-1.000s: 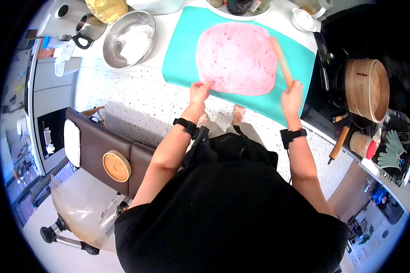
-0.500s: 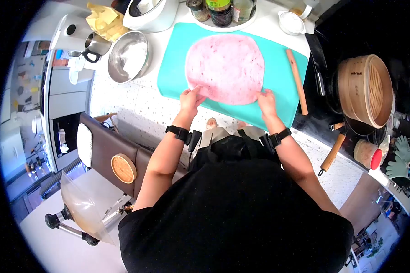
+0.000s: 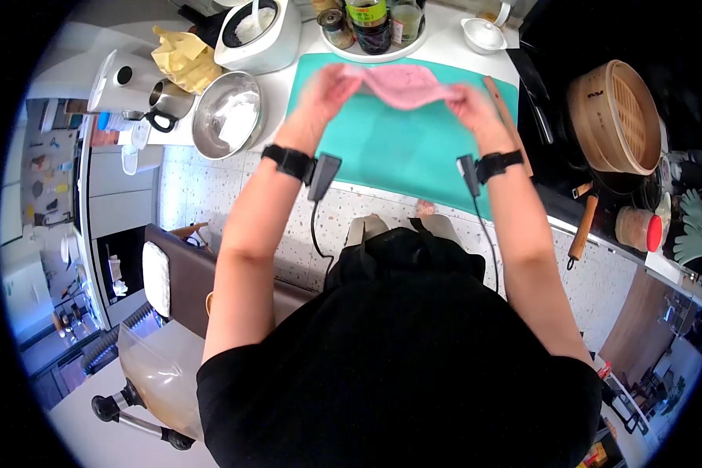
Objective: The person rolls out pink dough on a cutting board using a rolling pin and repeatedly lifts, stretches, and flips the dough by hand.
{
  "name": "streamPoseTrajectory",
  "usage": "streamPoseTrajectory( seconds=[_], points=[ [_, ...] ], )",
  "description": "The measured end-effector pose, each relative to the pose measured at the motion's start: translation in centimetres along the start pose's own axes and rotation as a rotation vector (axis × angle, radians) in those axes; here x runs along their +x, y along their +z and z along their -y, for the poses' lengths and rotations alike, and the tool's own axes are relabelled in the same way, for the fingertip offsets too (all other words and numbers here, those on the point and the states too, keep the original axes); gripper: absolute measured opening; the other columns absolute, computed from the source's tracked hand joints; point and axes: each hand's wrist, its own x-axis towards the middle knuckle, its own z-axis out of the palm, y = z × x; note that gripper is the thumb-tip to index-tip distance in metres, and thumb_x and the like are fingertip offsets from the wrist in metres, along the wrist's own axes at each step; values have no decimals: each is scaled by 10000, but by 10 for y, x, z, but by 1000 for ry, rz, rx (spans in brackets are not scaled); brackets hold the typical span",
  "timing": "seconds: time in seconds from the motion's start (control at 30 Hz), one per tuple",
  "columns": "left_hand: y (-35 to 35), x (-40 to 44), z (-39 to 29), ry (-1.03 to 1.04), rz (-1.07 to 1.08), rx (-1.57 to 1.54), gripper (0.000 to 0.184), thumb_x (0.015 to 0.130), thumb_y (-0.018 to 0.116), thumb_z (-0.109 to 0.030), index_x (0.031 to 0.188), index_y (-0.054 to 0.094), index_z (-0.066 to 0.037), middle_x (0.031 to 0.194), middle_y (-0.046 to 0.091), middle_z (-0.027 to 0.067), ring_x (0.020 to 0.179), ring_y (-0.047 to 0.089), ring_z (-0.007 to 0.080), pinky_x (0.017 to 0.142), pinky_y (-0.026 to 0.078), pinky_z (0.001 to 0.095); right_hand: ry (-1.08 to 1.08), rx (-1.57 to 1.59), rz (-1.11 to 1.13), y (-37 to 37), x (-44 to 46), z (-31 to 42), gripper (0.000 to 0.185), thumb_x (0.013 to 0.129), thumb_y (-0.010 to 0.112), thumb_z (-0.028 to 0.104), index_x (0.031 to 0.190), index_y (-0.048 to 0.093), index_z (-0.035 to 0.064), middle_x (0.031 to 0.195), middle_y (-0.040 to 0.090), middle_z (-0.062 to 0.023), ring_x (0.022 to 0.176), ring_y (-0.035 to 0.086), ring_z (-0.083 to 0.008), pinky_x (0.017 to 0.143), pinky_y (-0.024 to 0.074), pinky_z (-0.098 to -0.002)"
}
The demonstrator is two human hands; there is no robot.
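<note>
A thin pink rolled-out dough sheet (image 3: 405,87) hangs between my two hands, lifted above the back part of the teal mat (image 3: 398,152). My left hand (image 3: 329,95) pinches its left edge, slightly blurred by motion. At the opposite edge, my right hand (image 3: 473,108) is closed on the dough. The sheet sags and folds between them, so most of its surface is hidden. Close to my right hand and partly behind it, a wooden rolling pin (image 3: 501,103) lies on the mat's right side.
Left of the mat stand a steel bowl (image 3: 228,117), a steel pitcher (image 3: 170,100) and a white container of powder (image 3: 271,39). Behind is a round tray (image 3: 357,56) of jars. On the right, a bamboo steamer (image 3: 597,117) sits on the black stove, near a wooden-handled pan (image 3: 583,226).
Both hands have raised the dough sheet off the mat and moved it away from my body. It lay flat before; now it hangs folded, and the mat beneath is exposed.
</note>
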Motion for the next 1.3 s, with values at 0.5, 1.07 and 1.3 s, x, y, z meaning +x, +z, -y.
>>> streamPoseTrajectory(
  seconds=[0.5, 1.07, 1.3],
  points=[
    [137, 51, -66, -166, 527, -221, 132, 992, 482, -55, 1017, 568, 43, 942, 654, 148, 874, 672, 270, 823, 600, 393, -285, 119, 82, 3, -16, 218, 132, 971, 517, -21, 885, 577, -101, 805, 582, -69, 680, 618, -158, 713, 642, -325],
    [-62, 10, 165, -340, -121, 257, 215, 959, 609, -83, 1156, 540, -31, 1053, 582, 102, 922, 651, 270, 856, 614, 416, -411, -1625, -564, -111, -137, -76, 481, 859, 729, 239, 1177, 536, -66, 1139, 610, -210, 1081, 610, -347, 918, 516, -446],
    [-10, 20, 128, -291, 3, 50, 176, 964, 584, -65, 1118, 525, -4, 1005, 555, 117, 885, 639, 288, 874, 618, 433, -332, -1664, -418, -83, -145, -75, 466, 848, 657, 131, 1231, 452, -38, 1174, 562, -283, 1059, 575, -499, 935, 485, -532]
  ],
)
